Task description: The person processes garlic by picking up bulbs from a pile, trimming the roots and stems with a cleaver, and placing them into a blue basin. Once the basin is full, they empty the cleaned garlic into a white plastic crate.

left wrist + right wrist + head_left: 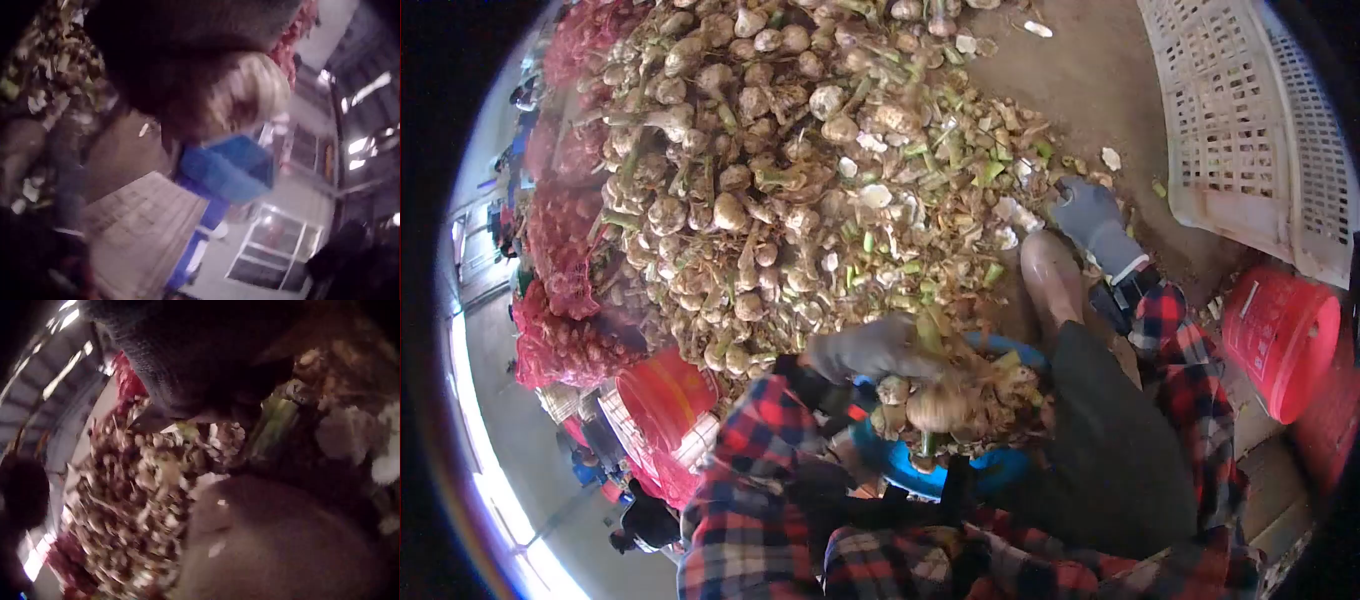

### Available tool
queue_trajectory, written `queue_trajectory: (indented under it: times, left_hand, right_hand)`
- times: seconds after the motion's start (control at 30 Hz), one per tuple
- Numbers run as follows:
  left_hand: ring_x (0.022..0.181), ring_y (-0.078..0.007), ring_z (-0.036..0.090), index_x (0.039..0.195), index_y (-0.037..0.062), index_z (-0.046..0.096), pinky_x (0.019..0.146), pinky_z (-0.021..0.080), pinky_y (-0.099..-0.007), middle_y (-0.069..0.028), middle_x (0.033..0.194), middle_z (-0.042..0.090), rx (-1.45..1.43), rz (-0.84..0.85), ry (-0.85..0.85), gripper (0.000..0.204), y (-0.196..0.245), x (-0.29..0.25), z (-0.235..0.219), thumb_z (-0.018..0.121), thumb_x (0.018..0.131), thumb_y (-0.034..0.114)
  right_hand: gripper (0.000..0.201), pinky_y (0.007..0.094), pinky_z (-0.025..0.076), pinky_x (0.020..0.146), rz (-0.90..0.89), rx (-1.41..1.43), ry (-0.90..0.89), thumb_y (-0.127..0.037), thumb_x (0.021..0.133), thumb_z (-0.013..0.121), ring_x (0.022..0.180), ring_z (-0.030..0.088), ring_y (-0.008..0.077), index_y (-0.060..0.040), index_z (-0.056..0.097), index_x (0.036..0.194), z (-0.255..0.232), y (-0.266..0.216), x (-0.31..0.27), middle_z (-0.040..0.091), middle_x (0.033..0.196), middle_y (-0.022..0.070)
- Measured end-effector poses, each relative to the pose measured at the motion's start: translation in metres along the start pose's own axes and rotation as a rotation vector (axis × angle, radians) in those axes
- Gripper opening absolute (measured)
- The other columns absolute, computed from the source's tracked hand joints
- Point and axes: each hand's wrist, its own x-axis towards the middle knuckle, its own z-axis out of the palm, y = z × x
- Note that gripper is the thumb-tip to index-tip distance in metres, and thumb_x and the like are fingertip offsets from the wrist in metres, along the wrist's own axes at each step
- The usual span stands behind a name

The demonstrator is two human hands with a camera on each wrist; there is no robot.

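My gloved left hand (870, 345) is over a blue basin (1003, 466) between the legs. It grips a garlic bulb (253, 87), blurred and close up in the left wrist view. Garlic bulbs (935, 408) and loose skins fill the basin. Out to the right, my gloved right hand (1092, 222) is low beside a brown shoe (1052, 268), at the edge of the cut stems and peelings (960, 190). In the right wrist view a green stem piece (275, 425) lies under its dark fingers; I cannot tell whether they hold anything.
A big heap of garlic with stems (730, 150) spreads ahead and left. Red mesh sacks (560, 250) border it. A white plastic crate (1230, 130) stands at the right, with a red bucket (1280, 340) below it. Another red bucket (665, 395) is on the left.
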Motion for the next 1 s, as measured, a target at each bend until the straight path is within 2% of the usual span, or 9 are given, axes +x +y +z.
queue_trajectory:
  times: [0.03, 0.17, 0.3, 0.4, 0.5, 0.6, 0.77, 0.83, 1.0]
  left_hand:
    - [0.085, -0.0173, 0.054, 0.102, 0.0039, 0.052, 0.078, 0.041, -0.0293, -0.0096, 0.092, 0.057, 0.195, -0.024, -0.027, 0.040, -0.017, -0.010, -0.023, 0.060, 0.071, 0.029]
    - [0.081, -0.0203, 0.055, 0.091, 0.0045, 0.057, 0.073, 0.043, -0.0306, -0.0121, 0.083, 0.058, 1.188, -0.826, 1.048, 0.034, -0.058, -0.017, -0.112, 0.057, 0.072, 0.034]
    - [0.072, -0.0213, 0.057, 0.086, 0.0030, 0.057, 0.066, 0.046, -0.0309, -0.0124, 0.077, 0.058, 1.103, -0.879, 0.917, 0.037, -0.091, -0.007, -0.141, 0.050, 0.075, 0.038]
    - [0.064, -0.0205, 0.056, 0.080, 0.0015, 0.057, 0.058, 0.044, -0.0292, -0.0081, 0.074, 0.058, -0.472, -0.188, 0.728, 0.022, -0.117, 0.000, -0.124, 0.046, 0.078, 0.021]
    - [0.056, -0.0161, 0.053, 0.074, -0.0007, 0.053, 0.049, 0.039, -0.0266, -0.0055, 0.067, 0.055, 1.014, 0.543, 0.511, 0.016, -0.056, 0.023, -0.068, 0.044, 0.078, 0.011]
    - [0.046, -0.0123, 0.048, 0.068, -0.0009, 0.053, 0.045, 0.037, -0.0248, 0.0016, 0.053, 0.045, -0.383, 0.014, 0.546, 0.013, -0.015, 0.046, -0.018, 0.049, 0.074, 0.010]
    - [0.070, -0.0127, 0.054, 0.089, 0.0012, 0.055, 0.061, 0.045, -0.0258, -0.0007, 0.079, 0.055, -0.134, -0.092, 0.680, 0.020, -0.043, 0.046, -0.043, 0.056, 0.070, 0.007]
    - [0.065, -0.0174, 0.055, 0.084, 0.0067, 0.058, 0.055, 0.044, -0.0270, -0.0044, 0.074, 0.057, 1.024, 0.332, 0.519, 0.016, -0.067, 0.043, -0.055, 0.055, 0.068, 0.009]
    - [0.093, -0.0290, 0.046, 0.100, 0.0102, 0.052, 0.080, 0.037, -0.0365, -0.0104, 0.098, 0.052, 0.484, -0.186, 0.561, 0.029, -0.095, 0.045, -0.046, 0.052, 0.071, 0.010]
  right_hand:
    - [0.034, 0.0379, 0.043, 0.074, 0.006, 0.009, -0.018, -0.031, 0.069, 0.048, 0.086, 0.053, 0.0310, -0.0101, 0.055, 0.096, 0.003, -0.003, -0.002, 0.056, 0.090, 0.0173]
    - [0.040, 0.0359, 0.041, 0.078, -0.025, 0.134, -0.199, -0.027, 0.068, 0.045, 0.091, 0.052, 0.0296, -0.0108, 0.049, 0.104, 0.017, -0.017, 0.001, 0.055, 0.097, 0.0143]
    - [0.036, 0.0346, 0.042, 0.077, -0.070, 0.051, -0.327, -0.027, 0.064, 0.049, 0.087, 0.054, 0.0285, -0.0066, 0.054, 0.092, 0.017, -0.043, 0.000, 0.057, 0.093, 0.0142]
    - [0.034, 0.0340, 0.043, 0.075, -0.011, 0.164, -0.492, -0.028, 0.063, 0.051, 0.084, 0.055, 0.0284, -0.0056, 0.056, 0.088, 0.018, -0.045, 0.003, 0.057, 0.091, 0.0150]
    - [0.034, 0.0338, 0.042, 0.076, -0.111, 0.094, -0.520, -0.027, 0.063, 0.051, 0.086, 0.054, 0.0281, -0.0056, 0.056, 0.088, 0.009, -0.070, -0.002, 0.057, 0.092, 0.0150]
    - [0.033, 0.0347, 0.042, 0.077, -0.203, 0.050, -0.440, -0.024, 0.067, 0.047, 0.089, 0.053, 0.0275, -0.0079, 0.054, 0.096, 0.012, -0.081, -0.020, 0.056, 0.094, 0.0143]
    - [0.026, 0.0373, 0.044, 0.069, -0.363, 0.070, -0.270, -0.023, 0.071, 0.044, 0.077, 0.057, 0.0260, -0.0134, 0.053, 0.094, -0.008, -0.085, -0.030, 0.058, 0.083, 0.0114]
    - [0.023, 0.0375, 0.045, 0.066, -0.484, 0.066, -0.205, -0.023, 0.071, 0.045, 0.074, 0.057, 0.0259, -0.0137, 0.053, 0.091, -0.014, -0.092, -0.034, 0.058, 0.079, 0.0101]
    - [0.016, 0.0374, 0.045, 0.061, -0.649, 0.067, -0.082, -0.022, 0.069, 0.047, 0.070, 0.057, 0.0260, -0.0128, 0.053, 0.080, -0.016, -0.104, -0.036, 0.058, 0.073, 0.0081]
